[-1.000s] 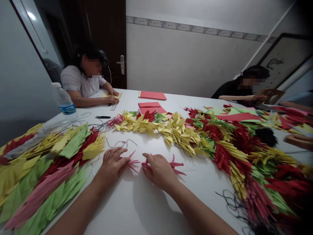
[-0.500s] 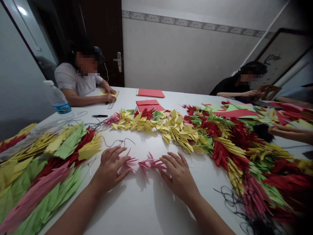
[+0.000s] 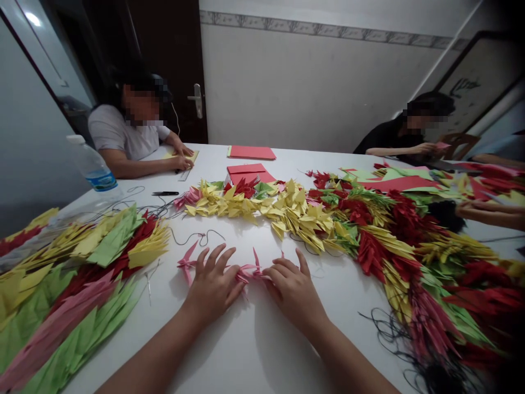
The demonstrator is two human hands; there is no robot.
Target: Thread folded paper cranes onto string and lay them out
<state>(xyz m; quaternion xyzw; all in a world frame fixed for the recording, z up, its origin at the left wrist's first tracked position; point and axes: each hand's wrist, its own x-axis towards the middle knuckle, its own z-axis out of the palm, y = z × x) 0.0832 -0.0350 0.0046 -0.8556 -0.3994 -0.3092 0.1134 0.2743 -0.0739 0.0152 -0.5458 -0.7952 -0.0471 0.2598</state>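
Several small pink folded paper cranes (image 3: 187, 264) lie in a short row on the white table before me. My left hand (image 3: 211, 280) rests over the middle of the row, and a pink crane shows between its thumb and index finger. Its other fingers are spread and raised. On the right end of the row, my right hand (image 3: 292, 287) closes its thumb and bent fingers on another pink crane. Part of the row is hidden under both hands. A slim metal needle-like tool (image 3: 149, 287) lies left of my left forearm.
Bundles of folded paper (image 3: 94, 235) lie at left. A long colourful paper garland (image 3: 301, 210) curves from centre to right, with tangled black cord (image 3: 388, 339). Red paper (image 3: 250, 173), black snips (image 3: 165, 193) and a water bottle (image 3: 96, 169) stand farther back. Co-workers sit around the table.
My left hand has moved right along the row, closer to my right hand, uncovering a pink crane at its left. My right hand has barely shifted. The view has tilted slightly.
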